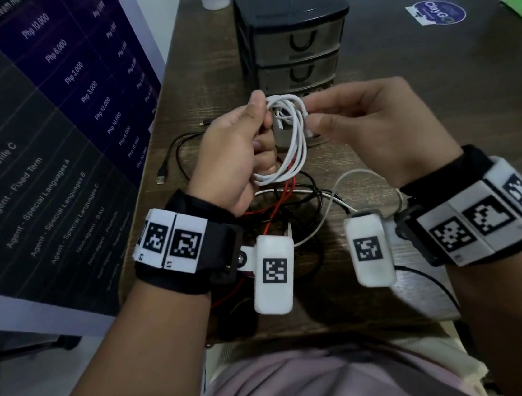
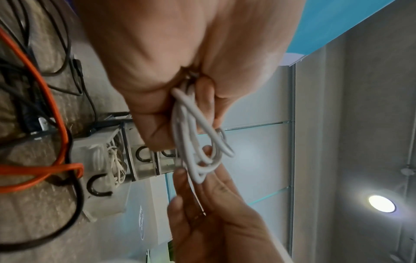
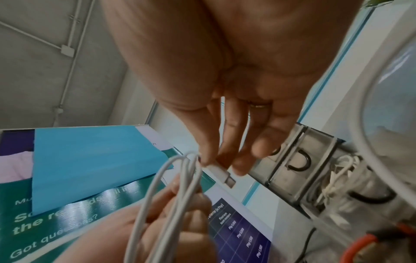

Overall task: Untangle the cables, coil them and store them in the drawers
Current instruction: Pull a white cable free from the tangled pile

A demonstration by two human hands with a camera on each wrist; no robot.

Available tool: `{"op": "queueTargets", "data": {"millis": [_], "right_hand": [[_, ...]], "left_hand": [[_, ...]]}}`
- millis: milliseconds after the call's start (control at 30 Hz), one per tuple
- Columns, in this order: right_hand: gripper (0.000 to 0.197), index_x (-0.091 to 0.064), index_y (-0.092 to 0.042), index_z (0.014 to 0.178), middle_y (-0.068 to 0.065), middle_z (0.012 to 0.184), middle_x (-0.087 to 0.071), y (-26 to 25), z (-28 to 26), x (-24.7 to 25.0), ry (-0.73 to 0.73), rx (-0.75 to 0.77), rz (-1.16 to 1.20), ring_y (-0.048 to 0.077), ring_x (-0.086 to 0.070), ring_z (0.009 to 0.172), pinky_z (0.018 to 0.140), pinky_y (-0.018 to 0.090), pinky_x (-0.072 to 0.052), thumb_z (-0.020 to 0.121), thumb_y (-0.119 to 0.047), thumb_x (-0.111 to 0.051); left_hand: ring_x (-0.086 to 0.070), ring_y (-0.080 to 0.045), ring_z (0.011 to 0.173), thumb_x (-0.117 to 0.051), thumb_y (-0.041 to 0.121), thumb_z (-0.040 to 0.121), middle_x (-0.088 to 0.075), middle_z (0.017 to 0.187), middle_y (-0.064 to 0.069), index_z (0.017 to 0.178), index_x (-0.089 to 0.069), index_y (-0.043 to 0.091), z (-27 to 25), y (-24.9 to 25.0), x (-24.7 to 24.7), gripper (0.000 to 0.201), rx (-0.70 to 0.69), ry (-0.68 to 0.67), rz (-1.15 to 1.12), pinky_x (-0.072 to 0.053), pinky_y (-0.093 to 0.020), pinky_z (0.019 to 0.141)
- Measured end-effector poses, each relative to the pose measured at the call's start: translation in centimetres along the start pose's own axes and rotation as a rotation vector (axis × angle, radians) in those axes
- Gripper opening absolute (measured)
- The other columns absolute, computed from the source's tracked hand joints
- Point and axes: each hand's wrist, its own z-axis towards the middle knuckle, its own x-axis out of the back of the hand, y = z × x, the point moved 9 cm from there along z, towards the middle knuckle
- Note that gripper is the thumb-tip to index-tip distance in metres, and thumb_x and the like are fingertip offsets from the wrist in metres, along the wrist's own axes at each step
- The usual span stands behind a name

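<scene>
White cable (image 1: 290, 139) is hanging as a long, roughly upright coil from the left hand (image 1: 232, 155), whose fingers are curling round one side of the loops, above the wooden desk (image 1: 371, 94) and in front of the drawer unit (image 1: 292, 31); the right hand (image 1: 375, 126) is meeting the coil's upper right edge, with loose black and red cables (image 1: 273, 203) lying directly beneath. From the left wrist, the coil (image 2: 198, 142) is running away from the closed palm (image 2: 157, 62) toward the right hand's fingertips (image 2: 180, 173), and the bottom drawer (image 2: 101, 160) is standing pulled out with white cords already inside. From the right wrist, thumb and fingers (image 3: 209, 153) are pinching the cable just behind its plug (image 3: 221, 175), which is pointing toward the drawers (image 3: 292, 160). Judging from this, the right hand is nearer the open drawer, with free air between.
</scene>
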Motion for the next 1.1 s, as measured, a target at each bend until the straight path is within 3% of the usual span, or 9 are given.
{"op": "queueTargets", "data": {"millis": [167, 333, 567, 700, 800, 900, 967, 1033, 1100], "right_hand": [[0.013, -0.071, -0.008, 0.095, 0.008, 0.087, -0.077, 1.2, 0.0, -0.1, 0.036, -0.05, 0.086, 0.02, -0.074, 0.08, 0.074, 0.031, -0.06, 0.088, 0.002, -0.067], [0.017, -0.069, -0.006, 0.093, 0.007, 0.083, -0.077, 2.4, -0.4, -0.6, -0.024, -0.21, 0.265, 0.02, -0.075, 0.081, 0.068, 0.023, -0.058, 0.091, 0.007, -0.058], [0.026, -0.069, -0.003, 0.091, 0.01, 0.081, -0.076, 1.4, -0.7, -1.3, -0.125, -0.201, 0.375, 0.018, -0.074, 0.074, 0.066, 0.024, -0.058, 0.094, 0.01, -0.046], [0.017, -0.07, -0.002, 0.103, 0.017, 0.096, -0.075, 1.2, -0.8, -1.8, -0.194, -0.183, 0.346, 0.025, -0.074, 0.085, 0.076, 0.03, -0.06, 0.088, -0.004, -0.061], [0.031, -0.071, -0.008, 0.102, 0.011, 0.09, -0.076, 1.3, -0.5, -1.8, -0.2, -0.145, 0.256, 0.02, -0.073, 0.079, 0.071, 0.026, -0.059, 0.072, -0.015, -0.074], [0.033, -0.071, -0.007, 0.102, 0.011, 0.086, -0.075, 1.2, -0.3, -1.9, -0.199, -0.116, 0.215, 0.02, -0.068, 0.074, 0.066, 0.025, -0.052, 0.072, -0.019, -0.076], [0.035, -0.071, -0.004, 0.103, 0.019, 0.09, -0.074, 1.1, -0.3, -2.0, -0.197, -0.104, 0.224, 0.031, -0.062, 0.078, 0.067, 0.03, -0.048, 0.073, -0.021, -0.077], [0.036, -0.071, 0.0, 0.103, 0.032, 0.099, -0.069, 1.0, -0.3, -2.1, -0.201, -0.1, 0.235, 0.038, -0.057, 0.085, 0.071, 0.037, -0.045, 0.075, -0.022, -0.076], [0.032, -0.071, 0.0, 0.095, 0.034, 0.096, -0.067, 0.9, -0.2, -2.2, -0.203, -0.104, 0.234, 0.038, -0.056, 0.082, 0.071, 0.039, -0.045, 0.075, -0.025, -0.076]], "left_hand": [[-0.021, -0.003, 0.037, -0.037, 0.031, 0.107, -0.027, 0.052, 0.005, 0.074, -0.044, 0.013, -0.2, -0.5, -1.1, 0.038, 0.014, -0.032, -0.043, -0.021, -0.015, 0.035], [-0.025, -0.002, 0.038, -0.038, 0.029, 0.106, -0.032, 0.05, 0.007, 0.074, -0.045, 0.012, -0.4, -0.3, -0.9, 0.037, -0.032, 0.024, 0.08, -0.02, -0.016, 0.038], [-0.035, 0.0, 0.034, -0.037, 0.032, 0.106, -0.043, 0.047, 0.008, 0.074, -0.048, 0.012, -0.5, 0.2, -1.1, 0.039, -0.048, 0.018, 0.141, -0.026, -0.016, 0.038], [-0.042, 0.0, 0.032, -0.035, 0.029, 0.107, -0.048, 0.044, 0.009, 0.074, -0.054, 0.014, -0.7, 0.6, -1.4, 0.041, -0.047, 0.014, 0.129, -0.033, -0.013, 0.037], [-0.042, 0.0, 0.033, -0.036, 0.029, 0.107, -0.046, 0.045, 0.009, 0.074, -0.05, 0.011, -0.7, 0.6, -1.2, 0.04, -0.043, 0.019, 0.139, -0.035, -0.014, 0.037], [-0.042, 0.0, 0.033, -0.036, 0.031, 0.107, -0.044, 0.045, 0.009, 0.075, -0.047, 0.01, -0.6, 0.4, -1.1, 0.039, -0.028, 0.014, 0.154, -0.035, -0.015, 0.038], [-0.043, 0.0, 0.033, -0.036, 0.031, 0.106, -0.045, 0.043, 0.01, 0.08, -0.049, 0.007, -0.7, 0.4, -1.2, 0.038, -0.013, 0.007, 0.156, -0.036, -0.015, 0.038], [-0.047, -0.003, 0.034, -0.038, 0.032, 0.106, -0.046, 0.045, 0.006, 0.097, -0.055, -0.001, -0.8, 0.5, -1.2, 0.038, 0.004, 0.006, 0.159, -0.038, -0.016, 0.038], [-0.049, -0.008, 0.039, -0.041, 0.035, 0.105, -0.049, 0.051, 0.0, 0.113, -0.057, -0.006, -0.8, 0.4, -1.0, 0.045, 0.022, 0.01, 0.166, -0.041, -0.019, 0.041]]}}
